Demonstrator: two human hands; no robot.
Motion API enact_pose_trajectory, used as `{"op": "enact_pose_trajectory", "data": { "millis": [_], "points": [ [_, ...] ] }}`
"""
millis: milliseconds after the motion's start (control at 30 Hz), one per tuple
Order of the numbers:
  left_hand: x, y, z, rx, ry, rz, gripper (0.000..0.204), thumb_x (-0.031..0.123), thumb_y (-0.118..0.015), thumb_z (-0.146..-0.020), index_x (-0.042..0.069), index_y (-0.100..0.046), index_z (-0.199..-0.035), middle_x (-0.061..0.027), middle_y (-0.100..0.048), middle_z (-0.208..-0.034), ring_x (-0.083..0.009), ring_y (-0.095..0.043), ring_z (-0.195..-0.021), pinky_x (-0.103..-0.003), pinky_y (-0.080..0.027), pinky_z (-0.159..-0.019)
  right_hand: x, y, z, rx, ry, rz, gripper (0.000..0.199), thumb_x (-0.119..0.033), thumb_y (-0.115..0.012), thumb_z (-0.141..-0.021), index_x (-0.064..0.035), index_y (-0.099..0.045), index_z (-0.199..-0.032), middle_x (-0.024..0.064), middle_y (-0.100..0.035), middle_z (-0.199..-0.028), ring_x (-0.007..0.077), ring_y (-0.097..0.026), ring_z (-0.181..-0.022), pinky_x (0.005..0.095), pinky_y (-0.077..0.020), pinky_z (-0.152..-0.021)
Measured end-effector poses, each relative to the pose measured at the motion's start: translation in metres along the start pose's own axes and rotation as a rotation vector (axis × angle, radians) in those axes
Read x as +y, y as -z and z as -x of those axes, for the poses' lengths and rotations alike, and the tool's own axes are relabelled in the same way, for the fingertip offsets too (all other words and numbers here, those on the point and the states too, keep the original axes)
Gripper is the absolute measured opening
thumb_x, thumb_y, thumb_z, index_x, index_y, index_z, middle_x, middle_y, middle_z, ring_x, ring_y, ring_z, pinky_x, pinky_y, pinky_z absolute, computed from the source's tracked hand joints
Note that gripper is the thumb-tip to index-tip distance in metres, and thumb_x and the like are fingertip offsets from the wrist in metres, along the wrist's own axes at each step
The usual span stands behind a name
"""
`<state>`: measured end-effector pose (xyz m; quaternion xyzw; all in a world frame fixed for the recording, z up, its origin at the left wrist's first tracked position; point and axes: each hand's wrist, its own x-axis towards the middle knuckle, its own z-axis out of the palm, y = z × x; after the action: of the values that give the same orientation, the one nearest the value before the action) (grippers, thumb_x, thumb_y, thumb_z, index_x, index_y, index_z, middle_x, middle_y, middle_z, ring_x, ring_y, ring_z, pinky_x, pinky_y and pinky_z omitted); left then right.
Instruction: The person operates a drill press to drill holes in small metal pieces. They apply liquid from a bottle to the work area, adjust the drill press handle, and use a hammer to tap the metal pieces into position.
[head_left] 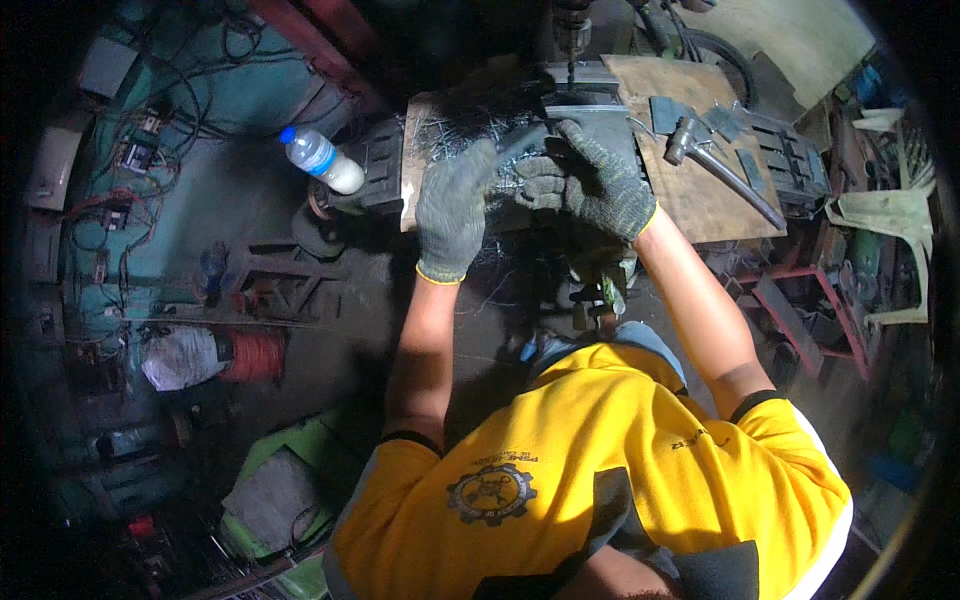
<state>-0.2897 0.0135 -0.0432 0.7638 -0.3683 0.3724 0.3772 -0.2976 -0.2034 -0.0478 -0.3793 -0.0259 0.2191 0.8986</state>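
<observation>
Both my hands wear grey knit gloves over the work table. My left hand (pixel 453 212), smeared by motion, has its fingers closed at the end of a blurred flat grey metal plate (pixel 522 142). My right hand (pixel 606 187) is beside the plate's other end, palm turned left, thumb raised apart from the fingers; nothing shows in its grasp. Just beyond it sits a grey metal vise (pixel 592 98), under a drill bit (pixel 571 76) in the drill chuck (pixel 572 32). Metal shavings (pixel 447 130) litter the board near my left hand.
To the right, a hammer (pixel 722 172) and several small metal plates (pixel 668 114) lie on a wooden board (pixel 690 205). A water bottle (pixel 322 160) with a blue cap leans at the table's left. Wires (pixel 150 140) line the left wall; a broken plastic chair (pixel 890 215) stands right.
</observation>
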Motion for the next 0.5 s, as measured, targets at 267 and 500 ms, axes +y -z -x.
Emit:
{"op": "enact_pose_trajectory", "data": {
  "millis": [267, 500],
  "points": [
    [0.004, 0.013, 0.003, -0.218, -0.341, -0.097, 0.038, 0.004, -0.07, -0.071, 0.015, -0.074, -0.107, -0.0141, -0.066, -0.111, -0.0337, -0.064, -0.101, -0.042, -0.05, -0.087, -0.002, 0.009, 0.023, 0.129, 0.216, 0.438, 0.026, -0.014, -0.064, -0.09, -0.0045, -0.066, -0.115, 0.007, -0.068, -0.111, 0.0151, -0.064, -0.099, 0.0301, -0.0516, -0.089],
    [0.006, -0.007, 0.006, -0.22, -0.349, -0.042, 0.029, 0.006, -0.077, -0.073, 0.008, -0.073, -0.102, -0.0144, -0.067, -0.106, -0.0347, -0.064, -0.096, -0.043, -0.051, -0.084, -0.012, 0.023, 0.046, 0.085, 0.457, 0.63, 0.027, -0.012, -0.064, -0.089, -0.003, -0.066, -0.115, 0.0076, -0.068, -0.11, 0.0163, -0.064, -0.101, 0.0324, -0.0507, -0.091]
  ]
}}
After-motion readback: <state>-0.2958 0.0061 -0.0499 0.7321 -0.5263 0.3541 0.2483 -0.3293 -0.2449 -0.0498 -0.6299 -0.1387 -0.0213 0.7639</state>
